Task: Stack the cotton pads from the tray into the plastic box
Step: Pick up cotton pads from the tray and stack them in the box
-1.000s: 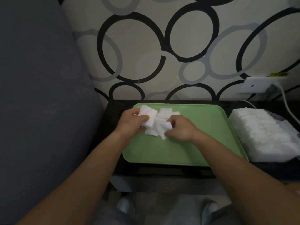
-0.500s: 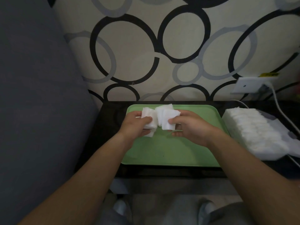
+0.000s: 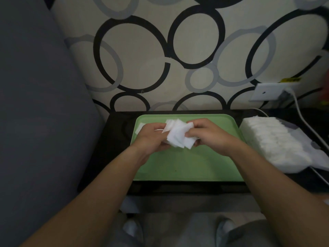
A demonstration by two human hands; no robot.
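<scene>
Dark table (image 3: 117, 139) below ringed wallpaper (image 3: 142, 59) | left hand (image 3: 151, 138) and right hand (image 3: 211, 138) pinch the cotton pads (image 3: 178, 136), now merged into one bunch (edges uneven) above the tray (image 3: 187, 166), centre frame | plastic box (image 3: 276, 139), right edge, likely next.

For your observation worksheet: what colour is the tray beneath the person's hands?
The tray is light green, seen best in the head view.

text: none you can read | yellow label (image 3: 291, 80) above socket (image 3: 267, 94): dark marks, too blurred for you to make out
</scene>
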